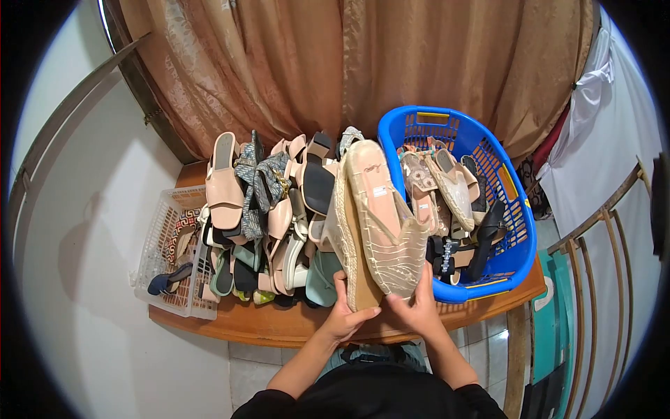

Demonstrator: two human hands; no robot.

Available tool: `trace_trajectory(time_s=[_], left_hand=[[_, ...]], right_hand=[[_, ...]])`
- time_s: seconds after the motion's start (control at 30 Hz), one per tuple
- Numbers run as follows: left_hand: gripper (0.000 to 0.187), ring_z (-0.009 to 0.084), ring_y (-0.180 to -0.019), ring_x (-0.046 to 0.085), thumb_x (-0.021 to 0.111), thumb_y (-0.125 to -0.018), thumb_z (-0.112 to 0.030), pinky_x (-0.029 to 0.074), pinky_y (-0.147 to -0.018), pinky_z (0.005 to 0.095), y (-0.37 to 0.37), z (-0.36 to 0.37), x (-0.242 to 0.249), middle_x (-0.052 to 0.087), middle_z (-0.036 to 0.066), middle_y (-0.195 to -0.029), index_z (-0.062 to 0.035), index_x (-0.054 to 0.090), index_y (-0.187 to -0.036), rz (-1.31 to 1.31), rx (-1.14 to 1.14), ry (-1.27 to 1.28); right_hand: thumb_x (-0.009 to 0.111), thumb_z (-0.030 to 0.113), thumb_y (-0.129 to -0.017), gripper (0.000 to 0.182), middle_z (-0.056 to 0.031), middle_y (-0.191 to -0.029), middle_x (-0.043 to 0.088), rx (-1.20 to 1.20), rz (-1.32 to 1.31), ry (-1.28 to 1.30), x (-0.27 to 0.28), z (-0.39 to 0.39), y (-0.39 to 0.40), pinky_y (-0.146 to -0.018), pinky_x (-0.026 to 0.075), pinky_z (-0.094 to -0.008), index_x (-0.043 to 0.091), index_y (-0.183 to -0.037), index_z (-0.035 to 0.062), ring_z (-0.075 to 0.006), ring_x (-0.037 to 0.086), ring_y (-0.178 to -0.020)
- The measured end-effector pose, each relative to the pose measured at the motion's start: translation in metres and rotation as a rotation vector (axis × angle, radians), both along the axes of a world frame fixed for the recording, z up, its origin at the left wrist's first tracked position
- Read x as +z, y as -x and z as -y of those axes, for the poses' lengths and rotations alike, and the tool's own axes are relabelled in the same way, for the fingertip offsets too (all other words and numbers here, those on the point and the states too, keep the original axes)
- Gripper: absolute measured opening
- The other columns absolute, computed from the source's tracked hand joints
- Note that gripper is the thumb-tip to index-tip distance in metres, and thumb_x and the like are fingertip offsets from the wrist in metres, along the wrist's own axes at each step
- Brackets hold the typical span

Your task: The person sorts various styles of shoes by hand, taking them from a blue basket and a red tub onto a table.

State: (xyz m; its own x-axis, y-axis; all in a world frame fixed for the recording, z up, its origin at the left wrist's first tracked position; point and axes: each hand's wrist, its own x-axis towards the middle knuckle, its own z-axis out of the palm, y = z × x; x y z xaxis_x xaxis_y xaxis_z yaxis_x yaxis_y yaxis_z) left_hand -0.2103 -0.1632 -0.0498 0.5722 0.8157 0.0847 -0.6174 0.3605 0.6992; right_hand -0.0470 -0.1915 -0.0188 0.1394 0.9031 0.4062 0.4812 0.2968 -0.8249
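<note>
A pair of beige espadrille mules (398, 262) with wavy light lines and braided rope edges is held up near the middle, heel ends pointing away from me. My left hand (345, 315) grips the lower end of the left shoe, whose tan sole shows. My right hand (417, 307) holds the toe of the right shoe, its pink insole and white label facing up. Behind and left of them is a heap of sandals and heels (225, 202). To the right, a blue basket (520, 269) holds more shoes.
The wooden table (258, 327) carries the heap and both containers. At its left end stands a white plastic basket (157, 269) with a few shoes. A brown curtain (300, 63) hangs behind. Curved rails and a teal object (551, 300) are at the right.
</note>
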Motion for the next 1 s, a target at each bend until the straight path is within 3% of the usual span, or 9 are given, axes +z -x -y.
trace_trajectory(time_s=[0.13,0.2,0.23,0.27,0.33,0.53,0.73,0.83,1.0], left_hand=[[0.082,0.0232,-0.123,0.038,0.066,-0.076,0.006,0.039,-0.099,0.0403,-0.006,0.000,-0.018,0.031,0.008,-0.133,-0.0248,0.011,-0.128,-0.031,0.094,-0.093],[0.080,0.0219,-0.124,0.037,0.066,-0.078,0.005,0.035,-0.101,0.0380,-0.009,-0.001,-0.022,0.031,0.008,-0.134,-0.0244,0.010,-0.127,-0.309,0.220,-0.474],[0.088,0.0207,-0.125,0.036,0.064,-0.078,0.007,0.032,-0.103,0.0369,-0.008,-0.001,-0.026,0.028,0.008,-0.136,-0.0234,0.002,-0.133,-0.265,0.205,-0.511],[0.088,0.0207,-0.125,0.036,0.064,-0.078,0.007,0.032,-0.103,0.0369,-0.009,0.000,-0.027,0.028,0.008,-0.136,-0.0234,0.002,-0.133,-0.265,0.205,-0.513],[0.067,0.0191,-0.125,0.031,0.061,-0.079,0.005,0.027,-0.103,0.0352,-0.008,0.003,-0.020,0.031,0.009,-0.130,-0.0123,0.014,-0.123,-0.182,0.146,-0.501],[0.059,0.0210,-0.128,0.025,0.051,-0.087,-0.009,0.017,-0.107,0.0383,-0.006,0.002,-0.031,0.024,0.013,-0.136,-0.0132,0.009,-0.128,-0.018,0.139,-0.227],[0.055,0.0231,-0.123,0.029,0.052,-0.087,-0.014,0.019,-0.105,0.0400,-0.015,0.002,-0.017,0.028,0.015,-0.131,-0.0116,0.012,-0.126,-0.139,0.380,-0.373],[0.052,0.0230,-0.122,0.029,0.052,-0.087,-0.013,0.019,-0.104,0.0398,-0.013,-0.001,-0.011,0.030,0.015,-0.128,-0.0108,0.014,-0.124,-0.124,0.381,-0.343],[0.051,0.0232,-0.123,0.029,0.052,-0.088,-0.011,0.019,-0.104,0.0393,-0.012,0.002,-0.013,0.030,0.015,-0.128,-0.0104,0.015,-0.123,-0.154,0.355,-0.344]], right_hand=[[0.080,0.021,-0.062,0.090,-0.0206,-0.122,0.042,0.024,-0.131,0.093,0.006,-0.003,0.013,-0.097,0.036,-0.0385,0.028,-0.131,-0.0034,-0.0293,0.045,-0.114],[0.080,0.016,-0.062,0.087,-0.0174,-0.120,0.047,0.067,-0.392,0.139,0.008,-0.004,0.014,-0.094,0.040,-0.0359,0.029,-0.130,-0.0028,-0.0245,0.049,-0.110],[0.079,0.011,-0.063,0.085,-0.0147,-0.120,0.049,0.096,-0.362,0.116,0.001,-0.004,0.012,-0.092,0.042,-0.0343,0.029,-0.131,-0.0023,-0.0212,0.050,-0.109],[0.079,0.011,-0.063,0.085,-0.0147,-0.120,0.049,0.096,-0.362,0.114,0.000,-0.005,0.012,-0.092,0.042,-0.0343,0.029,-0.131,-0.0023,-0.0212,0.050,-0.109],[0.077,0.010,-0.065,0.084,-0.0148,-0.123,0.047,0.160,-0.525,0.164,-0.001,-0.005,0.013,-0.095,0.040,-0.0350,0.028,-0.132,-0.0025,-0.0217,0.048,-0.112],[0.072,0.011,-0.074,0.080,-0.0161,-0.129,0.042,0.270,-0.481,0.179,-0.005,-0.004,0.015,-0.101,0.034,-0.0354,0.023,-0.136,-0.0046,-0.0232,0.042,-0.120],[0.074,0.025,-0.077,0.083,-0.0161,-0.132,0.040,0.385,-0.600,0.200,-0.011,-0.005,0.012,-0.103,0.030,-0.0353,0.024,-0.136,-0.0048,-0.0233,0.039,-0.122],[0.073,0.024,-0.077,0.081,-0.0153,-0.131,0.040,0.423,-0.483,0.190,-0.010,-0.003,0.009,-0.102,0.031,-0.0348,0.025,-0.136,-0.0044,-0.0231,0.039,-0.121],[0.073,0.022,-0.077,0.079,-0.0141,-0.130,0.041,0.452,-0.550,0.220,-0.010,-0.001,0.007,-0.102,0.031,-0.0346,0.027,-0.135,-0.0039,-0.0225,0.040,-0.120]])
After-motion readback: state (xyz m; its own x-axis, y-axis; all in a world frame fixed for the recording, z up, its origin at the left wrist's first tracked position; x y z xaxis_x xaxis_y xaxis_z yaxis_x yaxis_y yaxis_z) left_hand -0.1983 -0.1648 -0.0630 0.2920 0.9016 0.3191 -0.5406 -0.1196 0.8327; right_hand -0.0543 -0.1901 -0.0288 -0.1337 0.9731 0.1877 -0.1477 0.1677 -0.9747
